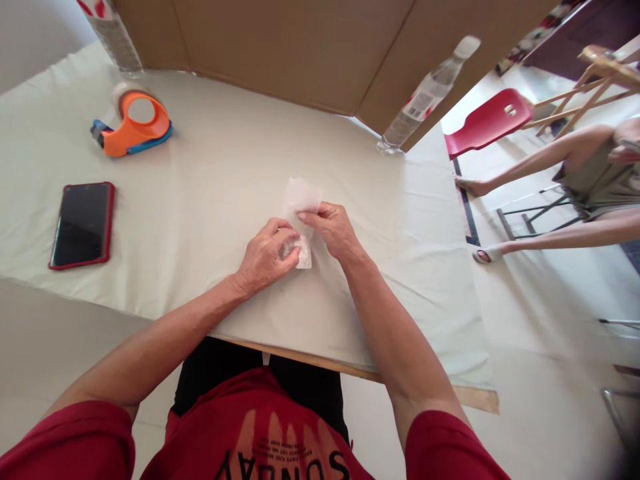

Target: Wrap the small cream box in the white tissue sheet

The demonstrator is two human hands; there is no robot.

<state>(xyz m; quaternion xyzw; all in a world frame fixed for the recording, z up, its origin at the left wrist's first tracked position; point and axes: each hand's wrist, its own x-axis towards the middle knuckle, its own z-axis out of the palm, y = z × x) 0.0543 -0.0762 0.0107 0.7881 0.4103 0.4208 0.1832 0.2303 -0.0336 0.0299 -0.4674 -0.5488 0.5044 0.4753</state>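
Note:
A thin, whitish translucent wrapper (301,196) lies between both hands near the middle of the cloth-covered table (215,160). My right hand (334,229) pinches its upper part between thumb and fingers. Curled around the lower end, my left hand (271,253) has its thumb and fingers on a small crumpled clear-and-white piece (303,255). Whether that piece is part of the same wrapper or a separate item inside it cannot be made out. Both hands are close together, just above the cloth.
An orange tape dispenser (135,130) and a red-cased phone (83,225) lie at the left. Two bottles (117,43) (423,100) stand before a cardboard panel (280,47). Beyond the table's right side are a red chair (490,123) and a seated person (590,180).

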